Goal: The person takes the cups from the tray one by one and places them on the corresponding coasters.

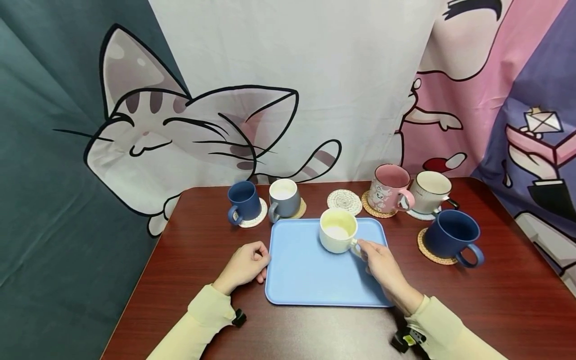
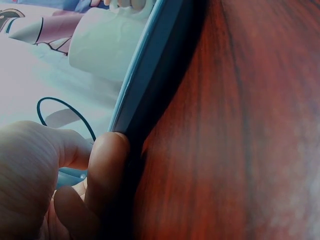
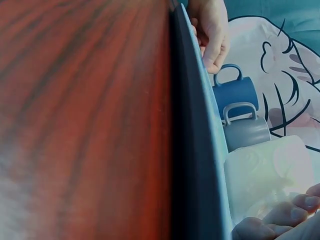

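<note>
A cream mug is upright over the upper right part of a light blue tray. My right hand pinches its handle between thumb and fingers. Seen from the right wrist, the mug is very low over the tray; whether its base touches is hidden. My left hand rests at the tray's left edge, fingers loosely curled. In the left wrist view, fingertips meet the tray's rim, and no object shows in that hand.
Behind the tray, a navy mug and a grey mug stand on coasters, beside a bare white coaster. Rightward are a pink mug, a white mug and a larger navy mug, each on a coaster.
</note>
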